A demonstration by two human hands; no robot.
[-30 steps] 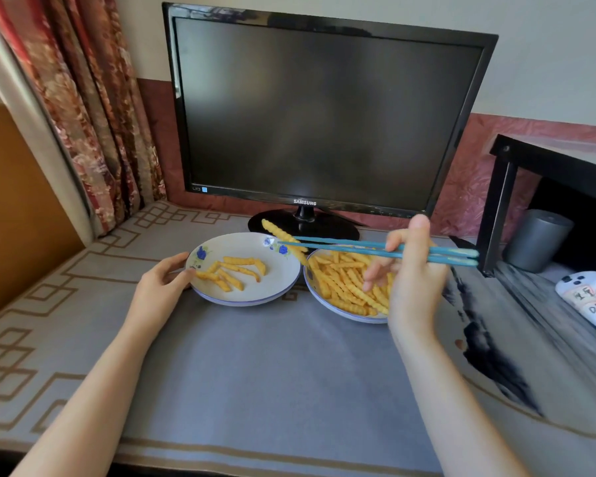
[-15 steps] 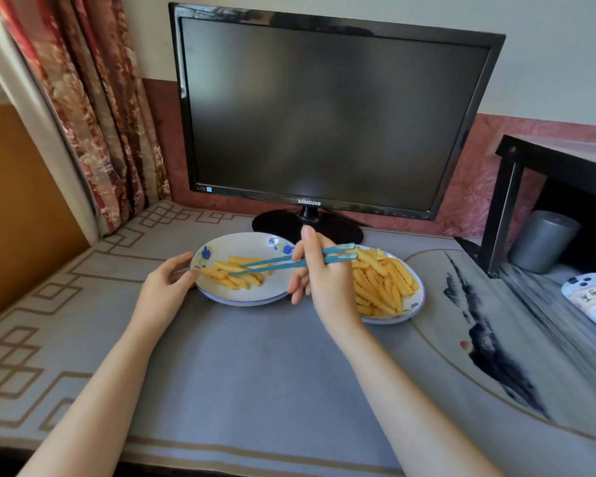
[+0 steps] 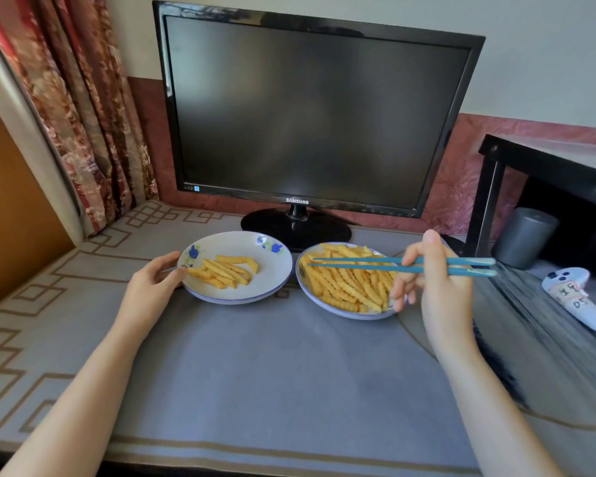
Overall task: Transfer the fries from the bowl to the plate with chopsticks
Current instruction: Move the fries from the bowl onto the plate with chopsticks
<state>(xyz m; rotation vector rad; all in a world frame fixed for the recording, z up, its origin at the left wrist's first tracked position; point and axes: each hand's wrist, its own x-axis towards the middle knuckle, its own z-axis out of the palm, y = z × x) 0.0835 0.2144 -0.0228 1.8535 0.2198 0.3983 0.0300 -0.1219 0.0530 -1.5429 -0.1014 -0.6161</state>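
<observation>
A right hand (image 3: pixel 437 287) pinches blue chopsticks (image 3: pixel 403 265) level over the bowl (image 3: pixel 324 304) of crinkle-cut fries (image 3: pixel 348 284) at centre right, empty tips slightly parted and pointing toward frame left; most fries slant from upper left to lower right, crossing the sticks. The left hand (image 3: pixel 152 287) grips the rim of the plate (image 3: pixel 276 266), just left of the bowl, where a few fries lie
</observation>
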